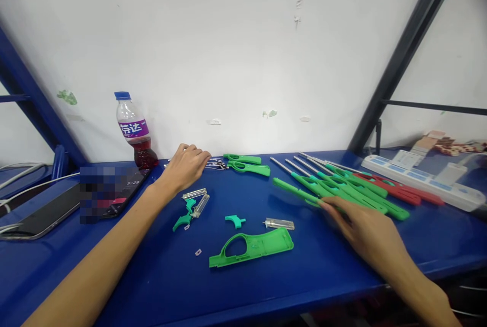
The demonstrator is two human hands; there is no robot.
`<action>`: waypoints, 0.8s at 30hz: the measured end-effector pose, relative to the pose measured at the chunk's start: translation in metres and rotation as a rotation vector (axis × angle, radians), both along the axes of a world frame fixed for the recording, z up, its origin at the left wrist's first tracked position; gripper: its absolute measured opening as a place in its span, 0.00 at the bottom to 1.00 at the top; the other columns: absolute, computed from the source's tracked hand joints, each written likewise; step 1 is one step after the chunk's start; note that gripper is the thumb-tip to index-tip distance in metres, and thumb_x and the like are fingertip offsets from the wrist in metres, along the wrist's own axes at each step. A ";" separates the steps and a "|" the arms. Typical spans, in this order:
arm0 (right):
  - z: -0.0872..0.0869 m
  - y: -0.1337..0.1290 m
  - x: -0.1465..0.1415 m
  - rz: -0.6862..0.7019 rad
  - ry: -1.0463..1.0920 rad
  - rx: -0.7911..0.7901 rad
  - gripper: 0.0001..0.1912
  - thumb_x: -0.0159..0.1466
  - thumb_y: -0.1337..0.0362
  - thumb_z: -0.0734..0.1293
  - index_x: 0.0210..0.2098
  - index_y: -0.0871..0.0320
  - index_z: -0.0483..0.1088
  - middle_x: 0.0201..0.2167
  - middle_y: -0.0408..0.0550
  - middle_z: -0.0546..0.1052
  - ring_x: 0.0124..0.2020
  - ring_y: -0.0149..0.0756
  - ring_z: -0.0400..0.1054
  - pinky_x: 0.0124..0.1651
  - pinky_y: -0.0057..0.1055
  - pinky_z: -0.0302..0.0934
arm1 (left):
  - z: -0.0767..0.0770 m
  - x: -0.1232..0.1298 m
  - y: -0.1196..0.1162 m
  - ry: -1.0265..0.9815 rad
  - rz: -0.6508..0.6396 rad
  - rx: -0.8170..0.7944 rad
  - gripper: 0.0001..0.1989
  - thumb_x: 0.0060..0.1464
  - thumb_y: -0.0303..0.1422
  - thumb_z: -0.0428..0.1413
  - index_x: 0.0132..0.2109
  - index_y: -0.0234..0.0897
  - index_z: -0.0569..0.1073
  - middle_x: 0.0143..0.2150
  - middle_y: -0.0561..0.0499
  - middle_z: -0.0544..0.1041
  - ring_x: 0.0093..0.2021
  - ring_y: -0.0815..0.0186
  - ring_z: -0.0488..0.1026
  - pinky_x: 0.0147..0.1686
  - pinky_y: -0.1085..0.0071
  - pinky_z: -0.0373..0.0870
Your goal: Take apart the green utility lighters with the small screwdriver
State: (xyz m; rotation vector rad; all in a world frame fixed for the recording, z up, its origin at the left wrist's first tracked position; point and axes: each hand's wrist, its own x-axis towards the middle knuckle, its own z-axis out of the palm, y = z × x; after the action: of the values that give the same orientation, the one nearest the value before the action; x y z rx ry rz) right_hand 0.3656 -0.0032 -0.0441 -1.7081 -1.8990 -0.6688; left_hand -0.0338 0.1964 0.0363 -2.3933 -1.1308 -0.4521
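Green casing (pixel 294 190) is pinched in the right hand (pixel 365 223), long axis slanting far-left, beside rod-tipped handles (pixel 395 210), beyond the open shell (pixel 270 245). Left hand (pixel 187 165) curls near wires (pixel 217 165); its hold cannot be determined.

Left hand's (pixel 187 166) fingertips hidden; phone (pixel 131 189) screen partly pixelated.

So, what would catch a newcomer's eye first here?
Probably the bright green plastic handles with thin metal rods, fanned out on the right of the blue table beside red ones. Next, perhaps, the clear bottle with a purple label and dark red drink, by the white wall at left. A hollow green plastic shell also stands out, lying near the table's front edge.
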 end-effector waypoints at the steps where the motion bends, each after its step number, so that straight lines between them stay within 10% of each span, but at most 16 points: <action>1: 0.003 -0.001 0.000 -0.006 -0.007 0.036 0.30 0.80 0.43 0.52 0.46 0.51 0.81 0.37 0.48 0.88 0.30 0.49 0.83 0.23 0.36 0.66 | 0.005 0.003 -0.005 -0.035 -0.019 0.015 0.10 0.70 0.37 0.61 0.49 0.35 0.78 0.47 0.48 0.81 0.50 0.58 0.79 0.55 0.51 0.76; 9: 0.072 -0.014 -0.038 0.368 0.018 0.077 0.16 0.81 0.56 0.60 0.51 0.52 0.79 0.45 0.46 0.87 0.39 0.41 0.85 0.35 0.31 0.72 | 0.040 0.043 -0.115 -0.378 -0.255 0.038 0.18 0.75 0.40 0.50 0.59 0.41 0.80 0.55 0.44 0.82 0.57 0.53 0.75 0.59 0.54 0.73; 14: 0.106 -0.024 -0.082 0.553 -0.075 0.007 0.17 0.81 0.64 0.58 0.56 0.44 0.77 0.51 0.43 0.86 0.36 0.35 0.83 0.36 0.31 0.69 | 0.018 0.047 -0.181 -0.562 -0.324 -0.497 0.28 0.70 0.49 0.57 0.73 0.65 0.65 0.70 0.55 0.75 0.67 0.49 0.73 0.68 0.52 0.68; 24: 0.111 -0.027 -0.111 0.490 0.431 0.128 0.13 0.76 0.54 0.68 0.59 0.42 0.73 0.46 0.42 0.86 0.26 0.33 0.77 0.25 0.29 0.67 | 0.004 0.039 -0.182 -1.019 -0.227 -0.962 0.29 0.67 0.52 0.60 0.71 0.60 0.68 0.69 0.51 0.75 0.71 0.47 0.70 0.65 0.51 0.72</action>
State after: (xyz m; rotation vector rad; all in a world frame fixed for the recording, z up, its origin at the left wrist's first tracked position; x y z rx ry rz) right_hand 0.2549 -0.0303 0.0673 -1.1248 -1.8088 -0.2033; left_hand 0.0053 0.0146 0.0402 -3.2018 -1.7635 -1.6494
